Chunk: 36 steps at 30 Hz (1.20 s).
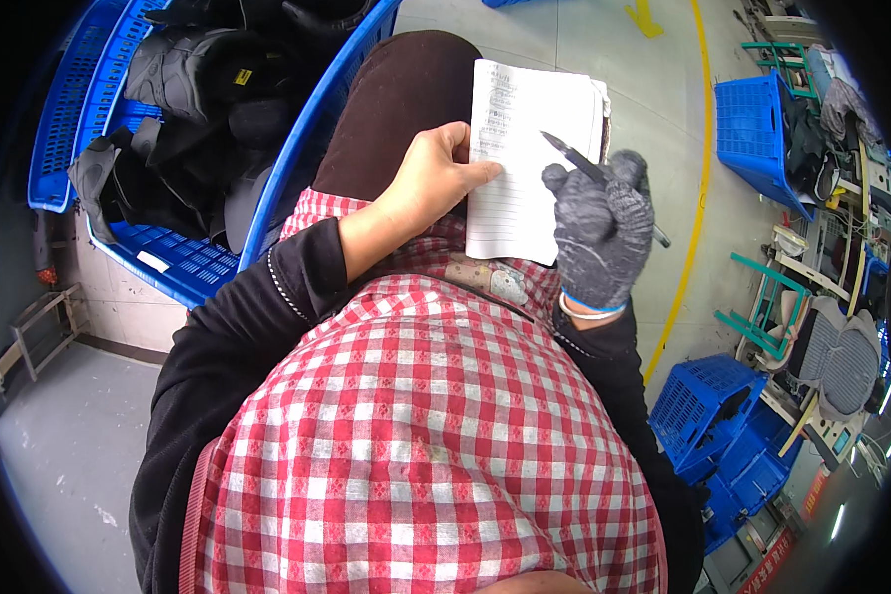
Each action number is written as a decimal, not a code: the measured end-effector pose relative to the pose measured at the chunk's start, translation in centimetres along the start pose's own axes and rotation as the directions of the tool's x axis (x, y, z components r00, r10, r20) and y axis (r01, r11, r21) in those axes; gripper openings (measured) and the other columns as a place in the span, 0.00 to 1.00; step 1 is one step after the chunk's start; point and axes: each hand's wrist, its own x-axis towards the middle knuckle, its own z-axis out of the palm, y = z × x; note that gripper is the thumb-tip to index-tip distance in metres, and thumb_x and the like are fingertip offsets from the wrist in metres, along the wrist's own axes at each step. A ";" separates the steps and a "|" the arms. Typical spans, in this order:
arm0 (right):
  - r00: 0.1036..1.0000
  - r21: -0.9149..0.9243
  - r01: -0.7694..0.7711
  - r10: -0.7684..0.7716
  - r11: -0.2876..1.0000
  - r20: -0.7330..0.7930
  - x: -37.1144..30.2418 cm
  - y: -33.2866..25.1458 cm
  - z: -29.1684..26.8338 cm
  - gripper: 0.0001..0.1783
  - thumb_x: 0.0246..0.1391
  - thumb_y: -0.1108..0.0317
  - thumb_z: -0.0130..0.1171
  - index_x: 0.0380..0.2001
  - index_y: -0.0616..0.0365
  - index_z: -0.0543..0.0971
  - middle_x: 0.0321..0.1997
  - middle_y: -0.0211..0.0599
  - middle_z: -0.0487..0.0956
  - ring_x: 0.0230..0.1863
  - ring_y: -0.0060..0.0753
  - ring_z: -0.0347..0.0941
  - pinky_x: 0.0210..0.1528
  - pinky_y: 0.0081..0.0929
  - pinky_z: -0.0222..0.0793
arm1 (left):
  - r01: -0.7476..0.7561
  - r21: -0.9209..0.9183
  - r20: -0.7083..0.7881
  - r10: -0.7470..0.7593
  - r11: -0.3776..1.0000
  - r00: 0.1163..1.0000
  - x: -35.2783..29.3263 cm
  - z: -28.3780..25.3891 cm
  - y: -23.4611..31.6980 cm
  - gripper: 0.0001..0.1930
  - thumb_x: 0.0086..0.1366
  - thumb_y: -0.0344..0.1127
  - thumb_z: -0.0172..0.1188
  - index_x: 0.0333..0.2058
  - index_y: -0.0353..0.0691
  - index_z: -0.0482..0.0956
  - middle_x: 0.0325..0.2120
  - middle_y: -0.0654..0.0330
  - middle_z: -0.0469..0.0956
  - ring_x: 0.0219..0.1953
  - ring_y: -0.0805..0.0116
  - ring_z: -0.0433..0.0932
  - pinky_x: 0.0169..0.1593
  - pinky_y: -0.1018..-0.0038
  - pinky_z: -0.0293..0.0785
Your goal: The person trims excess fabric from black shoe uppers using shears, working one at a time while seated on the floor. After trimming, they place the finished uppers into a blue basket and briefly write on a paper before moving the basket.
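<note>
A lined notebook (525,213) lies across my lap, its upper left part covered in handwriting. My bare left hand (428,180) grips the notebook's left edge, thumb on top of the page and the other fingers partly hidden behind it. In a dark grey knitted glove, my right hand (604,226) is closed around a black pen (571,153). The pen's tip points up and left over the page, and its back end sticks out past the glove's right side. From this view I cannot tell whether the tip touches the paper.
Close on my left stands a blue plastic crate (312,129) full of black and grey shoe parts (183,74). A yellow line (698,228) runs along the floor on the right. Beyond it are more blue crates (747,119) and a workbench with grey pieces (846,361).
</note>
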 end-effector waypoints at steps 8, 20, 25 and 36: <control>0.995 -0.441 -0.078 0.045 0.894 -0.086 2.1 3.1 -1.3 0.11 0.66 0.63 0.62 0.46 0.57 0.78 0.35 0.37 0.82 0.32 0.26 0.78 0.32 0.22 0.76 | -0.171 0.088 0.062 0.166 0.981 0.984 -0.5 -1.0 -0.2 0.16 0.67 0.34 0.68 0.48 0.29 0.79 0.38 0.56 0.85 0.38 0.72 0.83 0.46 0.74 0.80; 0.989 -0.819 0.128 -0.132 0.559 0.064 1.5 4.7 -1.3 0.13 0.51 0.79 0.72 0.32 0.57 0.75 0.29 0.27 0.79 0.29 0.19 0.75 0.35 0.20 0.75 | -0.014 -0.012 0.068 0.015 1.000 0.998 -0.7 -1.9 0.3 0.16 0.65 0.35 0.69 0.47 0.30 0.83 0.37 0.56 0.86 0.33 0.73 0.81 0.41 0.76 0.77; 0.961 -0.909 0.248 -0.206 0.334 0.187 1.8 4.9 -1.4 0.12 0.51 0.76 0.74 0.30 0.57 0.76 0.28 0.31 0.80 0.28 0.22 0.76 0.35 0.22 0.75 | -0.004 -0.081 0.058 0.009 0.997 0.998 -0.8 -1.9 0.5 0.16 0.65 0.34 0.69 0.48 0.31 0.84 0.36 0.57 0.86 0.31 0.76 0.78 0.37 0.78 0.73; 0.960 -0.918 0.241 -0.215 0.314 0.178 2.3 5.0 -1.0 0.12 0.52 0.74 0.74 0.30 0.57 0.77 0.27 0.31 0.82 0.27 0.23 0.78 0.34 0.24 0.76 | -0.028 -0.124 0.070 0.037 0.992 0.997 -0.4 -2.1 0.3 0.15 0.65 0.33 0.68 0.48 0.34 0.84 0.35 0.62 0.86 0.29 0.80 0.74 0.35 0.80 0.70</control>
